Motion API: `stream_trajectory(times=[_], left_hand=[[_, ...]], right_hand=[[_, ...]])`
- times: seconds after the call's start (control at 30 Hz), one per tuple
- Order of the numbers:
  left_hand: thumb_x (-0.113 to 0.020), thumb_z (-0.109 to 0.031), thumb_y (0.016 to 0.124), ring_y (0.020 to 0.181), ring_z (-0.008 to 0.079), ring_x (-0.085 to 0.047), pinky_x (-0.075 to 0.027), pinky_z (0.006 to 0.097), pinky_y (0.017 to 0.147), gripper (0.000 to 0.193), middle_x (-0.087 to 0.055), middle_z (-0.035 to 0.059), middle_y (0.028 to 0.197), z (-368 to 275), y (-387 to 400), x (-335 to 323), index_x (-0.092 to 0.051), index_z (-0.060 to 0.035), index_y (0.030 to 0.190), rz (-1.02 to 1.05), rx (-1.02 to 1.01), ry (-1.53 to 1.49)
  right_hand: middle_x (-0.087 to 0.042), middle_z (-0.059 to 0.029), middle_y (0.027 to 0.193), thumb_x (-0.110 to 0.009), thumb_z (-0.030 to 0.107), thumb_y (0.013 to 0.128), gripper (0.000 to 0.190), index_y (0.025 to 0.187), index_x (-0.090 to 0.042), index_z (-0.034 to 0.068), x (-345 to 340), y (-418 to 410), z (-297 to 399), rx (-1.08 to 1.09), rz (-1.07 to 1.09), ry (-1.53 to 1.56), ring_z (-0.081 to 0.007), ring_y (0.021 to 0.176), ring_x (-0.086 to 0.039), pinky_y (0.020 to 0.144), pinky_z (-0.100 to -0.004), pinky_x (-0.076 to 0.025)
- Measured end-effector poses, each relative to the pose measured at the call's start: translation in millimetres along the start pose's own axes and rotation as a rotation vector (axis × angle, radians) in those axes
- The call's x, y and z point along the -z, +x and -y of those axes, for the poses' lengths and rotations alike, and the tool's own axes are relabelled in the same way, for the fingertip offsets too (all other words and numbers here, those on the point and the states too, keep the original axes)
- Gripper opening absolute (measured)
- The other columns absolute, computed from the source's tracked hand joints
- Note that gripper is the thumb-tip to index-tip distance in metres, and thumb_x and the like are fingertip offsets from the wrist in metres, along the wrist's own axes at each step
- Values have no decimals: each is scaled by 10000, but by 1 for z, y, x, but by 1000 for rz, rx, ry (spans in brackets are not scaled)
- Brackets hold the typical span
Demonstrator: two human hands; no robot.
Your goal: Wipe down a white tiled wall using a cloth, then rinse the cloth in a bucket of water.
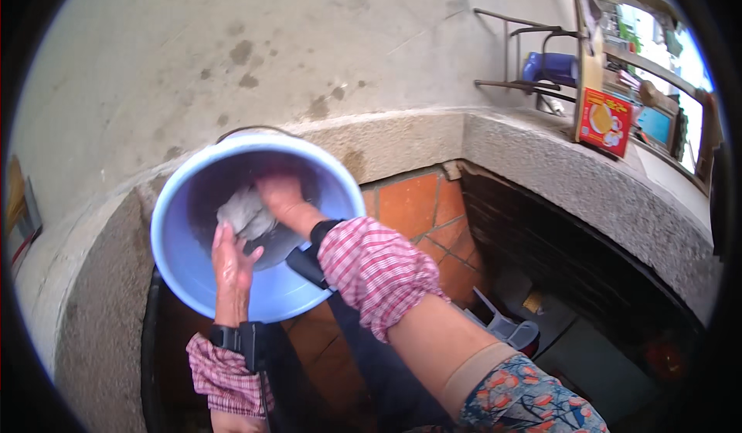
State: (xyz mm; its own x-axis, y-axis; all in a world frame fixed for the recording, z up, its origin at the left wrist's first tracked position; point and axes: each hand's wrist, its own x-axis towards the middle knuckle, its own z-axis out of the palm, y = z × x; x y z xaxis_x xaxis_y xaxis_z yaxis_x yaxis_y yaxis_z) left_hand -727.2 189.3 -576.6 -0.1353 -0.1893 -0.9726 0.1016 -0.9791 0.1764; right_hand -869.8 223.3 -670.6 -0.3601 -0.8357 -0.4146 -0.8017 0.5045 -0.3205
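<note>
A light blue plastic bucket [171, 259] with dark, murky water in it stands before me, its thin handle behind the rim. Inside, a wet grey cloth [246, 212] lies bunched up, partly above the water. My left hand [232, 259] is upright at the near side of the cloth, its fingertips against the cloth and the thumb apart. My right hand [281, 192] reaches down into the water at the cloth's right edge; its fingers are blurred and partly hidden, so its grip cannot be made out.
A stone ledge [406, 143] runs behind the bucket along a stained wall. At the right, a red box [604, 121] stands by a wooden board and an overturned metal-legged stool or frame. Orange tiles [408, 204] and a pale plastic chair [507, 328] are lower down.
</note>
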Motion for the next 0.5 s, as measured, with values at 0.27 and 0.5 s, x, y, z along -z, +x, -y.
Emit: stream_trajectory(times=[0.27, 0.5], left_hand=[[-433, -679, 801, 1306, 437, -155, -287, 637, 918, 877, -116, 141, 1471, -3, 6, 0, -109, -160, 1430, -40, 7, 245], [-553, -613, 781, 983, 308, -566, -477, 441, 815, 717, -557, 155, 1115, -31, 27, 8, -475, -35, 1197, 397, 97, -295]], right_hand=[[-513, -195, 1154, -681, 192, 727, 664, 1309, -366, 132, 0, -21, -2, -367, 129, 515, -360, 1122, -475, 941, -386, -396], [-569, -91, 876, -634, 131, 774, 156, 913, -582, 83, 123, -74, 73, 339, 270, 645, -272, 794, -598, 676, -350, -487]])
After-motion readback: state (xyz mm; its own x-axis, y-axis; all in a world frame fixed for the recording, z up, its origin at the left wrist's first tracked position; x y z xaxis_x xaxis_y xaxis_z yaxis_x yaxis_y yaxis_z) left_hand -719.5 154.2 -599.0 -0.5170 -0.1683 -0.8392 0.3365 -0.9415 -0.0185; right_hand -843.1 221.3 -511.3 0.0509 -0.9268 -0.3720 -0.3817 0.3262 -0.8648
